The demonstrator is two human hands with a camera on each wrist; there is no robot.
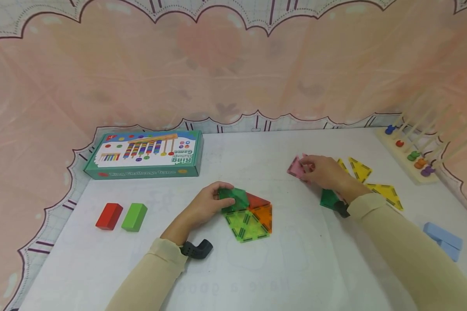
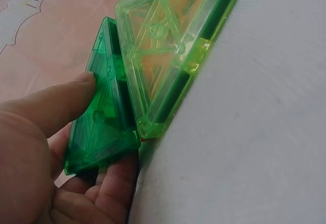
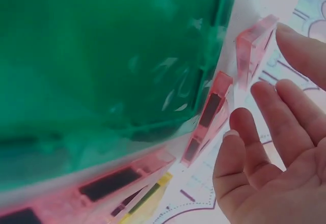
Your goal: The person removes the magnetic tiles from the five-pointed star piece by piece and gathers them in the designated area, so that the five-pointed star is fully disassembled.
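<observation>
Left hand (image 1: 206, 203) pinching a glossy green tile (image 1: 239, 198), right hand (image 1: 323, 172) lying by a pink tile (image 1: 295, 167)
Head view: around the middle of the smooth white desk (image 1: 280, 259), the green tile is joining a fan of translucent red (image 1: 258, 200), orange (image 1: 263, 214) and lime triangles (image 1: 246, 226); the pink tile is lying nearer the far edge, yellow triangles (image 1: 359, 169) toward the right edge, a cardboard box (image 1: 144, 155) at the far left corner. Left wrist view: thumb and fingers are clamping the green tile's hard plastic, ribs showing inside. Right wrist view: the fingers are lying apart, loosely bent, beside thin pink tiles (image 3: 209, 119); whether one is touching I cannot tell
</observation>
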